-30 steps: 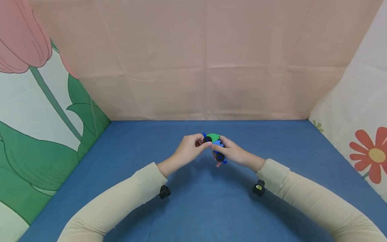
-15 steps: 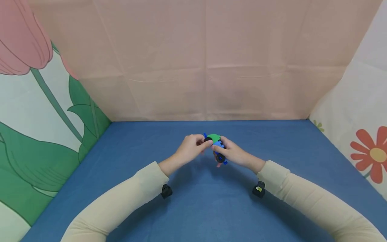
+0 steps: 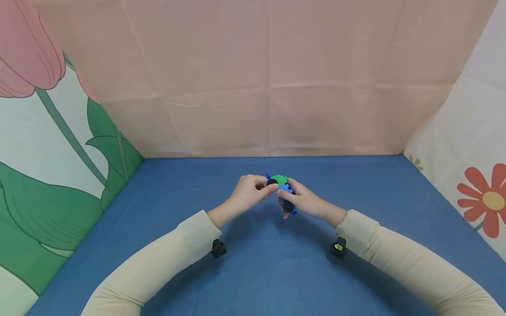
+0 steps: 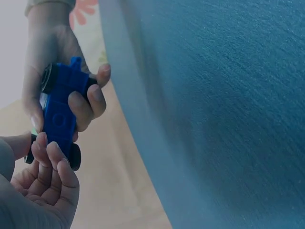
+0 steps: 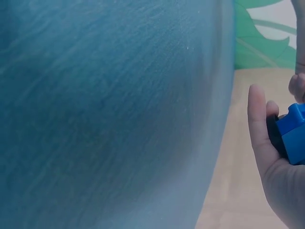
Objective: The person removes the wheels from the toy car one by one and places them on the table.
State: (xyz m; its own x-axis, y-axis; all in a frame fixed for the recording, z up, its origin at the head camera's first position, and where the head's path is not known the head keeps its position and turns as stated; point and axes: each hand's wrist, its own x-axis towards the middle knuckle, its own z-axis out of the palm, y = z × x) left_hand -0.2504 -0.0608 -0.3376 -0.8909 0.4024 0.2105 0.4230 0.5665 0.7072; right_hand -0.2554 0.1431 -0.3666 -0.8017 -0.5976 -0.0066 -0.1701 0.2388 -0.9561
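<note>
A small toy car (image 3: pixel 285 188) with a blue body, a green part (image 3: pixel 280 179) on top and black wheels is held between both hands above the blue table. My left hand (image 3: pixel 249 192) pinches its far left end by a wheel (image 3: pixel 272 182), thumb on the near side. My right hand (image 3: pixel 306 199) grips the car's other end, thumb across the blue body, with a black wheel (image 3: pixel 288 206) showing below. In the left wrist view the blue underside (image 4: pixel 59 114) faces the camera, and fingers of both hands lie against it. The right wrist view catches only a blue corner (image 5: pixel 293 133) of the car.
The blue table (image 3: pixel 261 272) lies beneath both forearms. A plain beige cloth (image 3: pixel 269 79) rises along its back edge. Side panels with a tulip print (image 3: pixel 31 48) and a red flower print (image 3: pixel 492 200) stand left and right. Each wrist wears a small black camera (image 3: pixel 218 249).
My left hand has shifted very slightly to the right, and its thumb covers more of the upper wheel. My right hand and the toy car stay nearly in place.
</note>
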